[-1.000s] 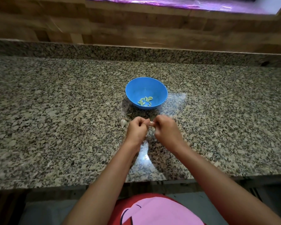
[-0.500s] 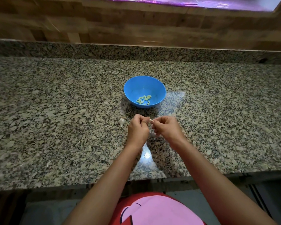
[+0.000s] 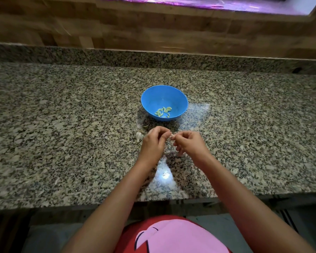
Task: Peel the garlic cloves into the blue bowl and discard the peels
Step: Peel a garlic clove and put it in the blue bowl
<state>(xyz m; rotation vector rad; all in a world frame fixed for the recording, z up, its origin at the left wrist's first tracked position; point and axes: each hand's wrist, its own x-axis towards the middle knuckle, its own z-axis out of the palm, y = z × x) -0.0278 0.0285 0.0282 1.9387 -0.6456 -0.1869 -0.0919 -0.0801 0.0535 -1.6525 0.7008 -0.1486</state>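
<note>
- Left hand (image 3: 152,143): fingers curled, with thumb and fingertips pinching one end of a small garlic clove (image 3: 171,137).
- Right hand (image 3: 191,144): fingers also curled, pinching the other end of the same clove. The two hands nearly meet at the fingertips, above the countertop (image 3: 62,125).
- Garlic clove: held between both hands, with only a pale sliver visible. Its long axis appears to run across from one hand to the other; which end is the tip cannot be told.
- Blue bowl (image 3: 181,99): upright on the countertop, just beyond the hands and apart from them. Peeled cloves (image 3: 163,111) lie in a loose cluster at its bottom, long axes pointing various ways.
- Unpeeled garlic piece (image 3: 139,136): on the countertop just outboard of the left hand, long axis running roughly toward and away from the person.
- Peel scrap (image 3: 146,125): on the countertop between that piece and the bowl.
</note>
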